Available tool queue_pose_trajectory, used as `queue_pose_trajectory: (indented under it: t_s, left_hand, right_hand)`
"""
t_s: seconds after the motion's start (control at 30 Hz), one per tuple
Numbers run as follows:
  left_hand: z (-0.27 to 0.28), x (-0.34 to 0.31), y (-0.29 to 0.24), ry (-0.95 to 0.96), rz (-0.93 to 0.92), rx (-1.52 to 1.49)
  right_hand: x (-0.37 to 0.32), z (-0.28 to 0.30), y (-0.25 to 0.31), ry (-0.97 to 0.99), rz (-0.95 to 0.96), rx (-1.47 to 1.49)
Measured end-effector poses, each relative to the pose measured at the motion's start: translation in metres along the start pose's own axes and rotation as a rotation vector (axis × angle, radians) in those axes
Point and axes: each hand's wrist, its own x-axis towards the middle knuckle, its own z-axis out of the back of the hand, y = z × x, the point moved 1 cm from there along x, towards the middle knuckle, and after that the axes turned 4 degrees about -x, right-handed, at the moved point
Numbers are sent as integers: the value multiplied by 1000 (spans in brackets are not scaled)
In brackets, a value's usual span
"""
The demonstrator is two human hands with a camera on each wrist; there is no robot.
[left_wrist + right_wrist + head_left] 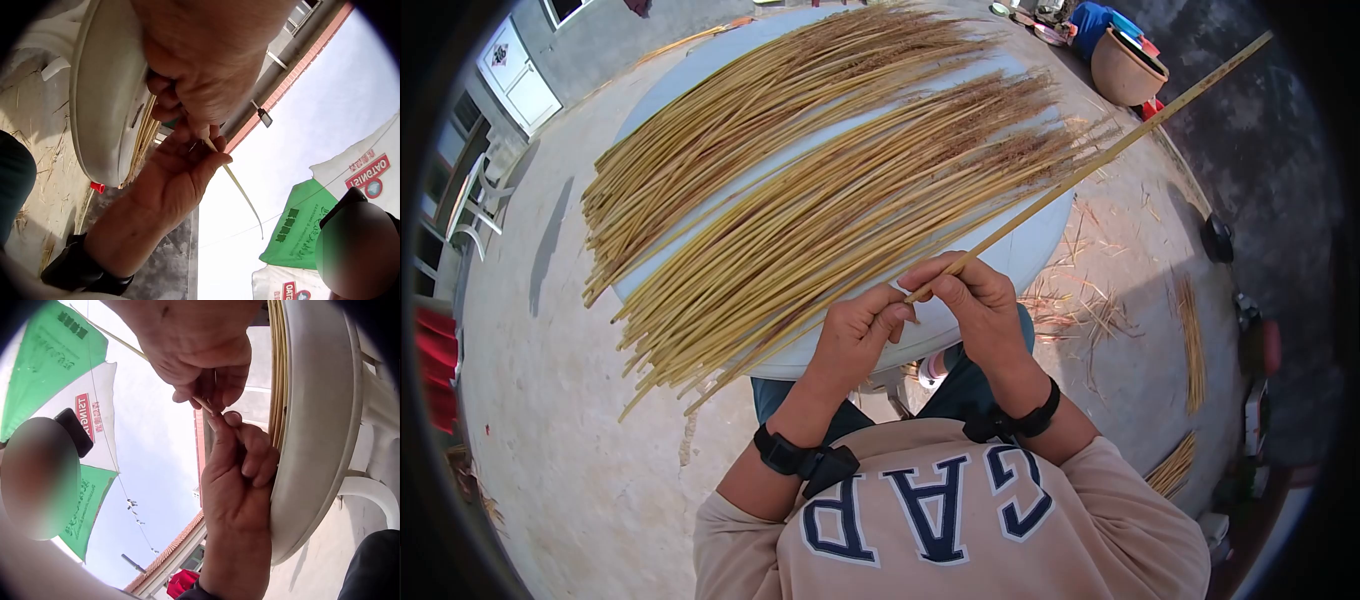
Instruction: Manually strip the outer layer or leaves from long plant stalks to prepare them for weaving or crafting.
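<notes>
One long tan stalk (pixel 1090 165) slants from the hands up to the upper right in the head view. The right hand (pixel 980 305) pinches it near its lower end between thumb and fingers. Close against it, the left hand (pixel 858 335) has its fingers curled, with thumb and fingertips at the stalk's end. The left wrist view shows the stalk (pixel 240 187) jutting past the right hand (pixel 169 181). In the right wrist view the fingertips of the left hand (pixel 237 469) meet those of the right hand (pixel 200 356). Two bundles of stalks (pixel 800 235) lie on the table beyond the hands.
The round pale table (pixel 1045 245) stands before the person's knees. More stalks (pixel 1188 345) and scattered husks (pixel 1100 310) lie on the ground at the right. A clay pot (pixel 1128 70) is at the upper right, a white chair (pixel 475 200) at the left. An umbrella (pixel 300 225) hangs overhead.
</notes>
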Motion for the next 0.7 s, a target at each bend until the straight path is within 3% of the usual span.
queue_pose_trajectory:
  t_s: [0.7]
  left_hand:
    - [-6,-5,-7,-86,-390,486]
  right_hand:
    - [-2,-5,-6,-11,-105,8]
